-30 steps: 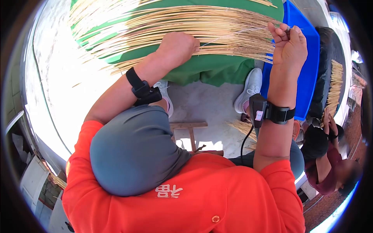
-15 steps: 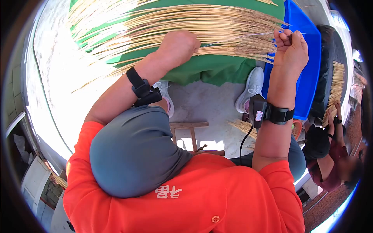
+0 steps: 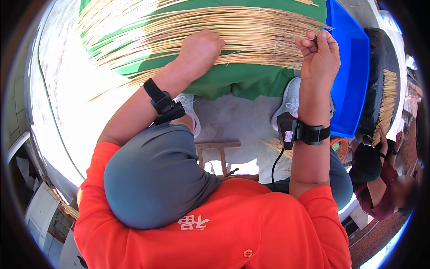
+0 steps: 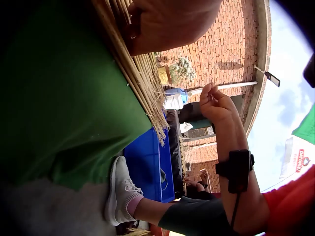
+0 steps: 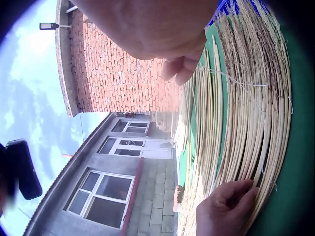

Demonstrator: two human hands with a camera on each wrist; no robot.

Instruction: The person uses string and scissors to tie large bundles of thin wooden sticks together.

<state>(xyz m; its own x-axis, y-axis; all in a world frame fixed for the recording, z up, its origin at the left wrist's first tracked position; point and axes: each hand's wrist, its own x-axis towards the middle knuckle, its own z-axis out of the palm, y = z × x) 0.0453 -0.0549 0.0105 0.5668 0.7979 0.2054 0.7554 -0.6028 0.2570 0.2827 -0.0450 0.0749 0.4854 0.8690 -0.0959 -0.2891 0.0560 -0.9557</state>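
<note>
Long dry straw stalks [image 3: 255,42] with bushy seed heads lie side by side on a green cloth [image 3: 237,80]. My left hand [image 3: 200,49] rests over the near stalks, its thumb and fingers curled and pinching some of them, as the right wrist view shows. Above the seed-head end, my right hand [image 3: 321,60] is raised, thumb and fingertips pinching a thin needle whose tip pokes out beyond them. White thread [image 5: 256,84] crosses the stalks in the right wrist view; a short white end hangs at the near edge.
A blue plastic tub [image 3: 354,85] stands right of the cloth. Farther right, another person's hands work beside more straw [image 3: 386,107] on a black surface. A small wooden stool [image 3: 219,145] is on the floor by my shoes. A brick wall [image 4: 226,44] rises behind.
My right hand has moved left and slightly nearer the stalks, and the thread stretched between the hands has gone slack. My left hand has shifted a little left and away from me.
</note>
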